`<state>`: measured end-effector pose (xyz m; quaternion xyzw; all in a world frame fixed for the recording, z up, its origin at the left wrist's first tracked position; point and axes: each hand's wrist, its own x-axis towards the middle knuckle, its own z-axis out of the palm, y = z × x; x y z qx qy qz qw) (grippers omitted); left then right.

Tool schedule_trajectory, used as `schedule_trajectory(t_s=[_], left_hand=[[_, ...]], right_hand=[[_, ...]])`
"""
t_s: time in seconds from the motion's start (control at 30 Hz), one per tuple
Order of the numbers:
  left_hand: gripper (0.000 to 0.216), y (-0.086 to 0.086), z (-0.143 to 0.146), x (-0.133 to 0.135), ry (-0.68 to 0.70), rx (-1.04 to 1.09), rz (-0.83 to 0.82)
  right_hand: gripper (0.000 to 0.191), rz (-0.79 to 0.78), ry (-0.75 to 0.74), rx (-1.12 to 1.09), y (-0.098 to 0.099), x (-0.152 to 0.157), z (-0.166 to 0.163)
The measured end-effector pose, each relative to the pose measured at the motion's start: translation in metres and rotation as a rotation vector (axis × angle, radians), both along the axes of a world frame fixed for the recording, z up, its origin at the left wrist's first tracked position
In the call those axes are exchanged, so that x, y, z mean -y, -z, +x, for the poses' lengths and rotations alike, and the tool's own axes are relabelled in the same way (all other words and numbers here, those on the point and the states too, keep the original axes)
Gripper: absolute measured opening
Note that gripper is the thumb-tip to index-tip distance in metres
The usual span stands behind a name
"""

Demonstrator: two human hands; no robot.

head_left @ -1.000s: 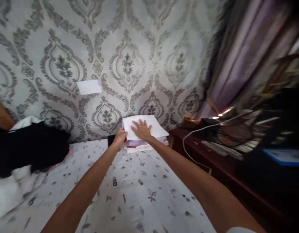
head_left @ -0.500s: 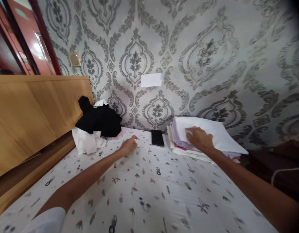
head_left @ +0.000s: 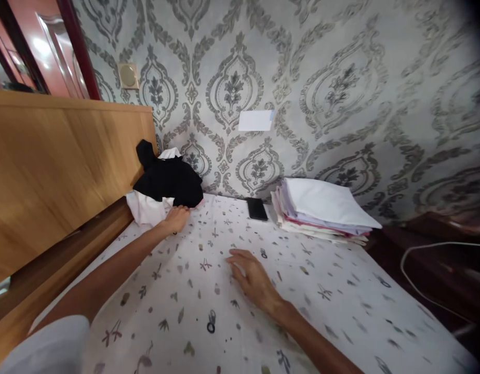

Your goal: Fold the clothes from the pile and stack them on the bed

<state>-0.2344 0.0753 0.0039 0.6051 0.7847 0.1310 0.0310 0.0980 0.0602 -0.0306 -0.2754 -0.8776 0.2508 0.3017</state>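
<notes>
Left grip (head_left: 176,219) stretches farther forward than the loosely curled right grip (head_left: 254,280).

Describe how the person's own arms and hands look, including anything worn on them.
The left hand and right hand are bare, with no gloves, and no watch or bracelet shows at either wrist. A plain, pale sleeve ends near the elbow of the left arm; no sleeve shows on the visible right forearm.

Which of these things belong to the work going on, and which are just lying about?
Seemingly in the work:
- left hand, beside the loose clothes
- black garment
- white cloth under it
- folded stack
- right hand, holding nothing

Seemingly lying about:
- flat dark object beside the stack
- white cable
</notes>
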Motion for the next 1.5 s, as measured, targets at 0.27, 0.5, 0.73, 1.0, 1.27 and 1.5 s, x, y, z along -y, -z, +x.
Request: schedule_trajectory(t_s=[0.27, 0.5, 0.73, 1.0, 1.27, 1.5], left_hand=[[0.036, 0.002, 0.000, -0.054, -0.080, 0.081, 0.053], [0.011, -0.041, -0.016, -0.067, -0.124, 0.272, 0.279], [0.007, -0.127, -0.009, -0.037, 0.046, 0.719, 0.673], [0.026, -0.137, 0.092, 0.065, 0.376, 1.305, 0.431], [0.027, -0.039, 0.195, 0.147, 1.225, 1.006, -0.510], [0.028, -0.054, 0.191, 0.138, 1.028, 0.793, -0.269]], right_hand=[[0.025, 0.043, -0.103, -0.079, 0.010, 0.030, -0.017], [0.023, -0.018, -0.094, -0.121, 0.009, 0.025, -0.014], [0.024, -0.108, -0.098, -0.190, 0.009, 0.022, -0.014], [0.055, -0.479, 0.037, -0.244, 0.005, 0.025, -0.011], [0.073, -0.838, 0.005, -0.523, 0.006, 0.015, -0.015], [0.052, -0.316, -0.165, -0.084, 0.005, 0.035, -0.013]])
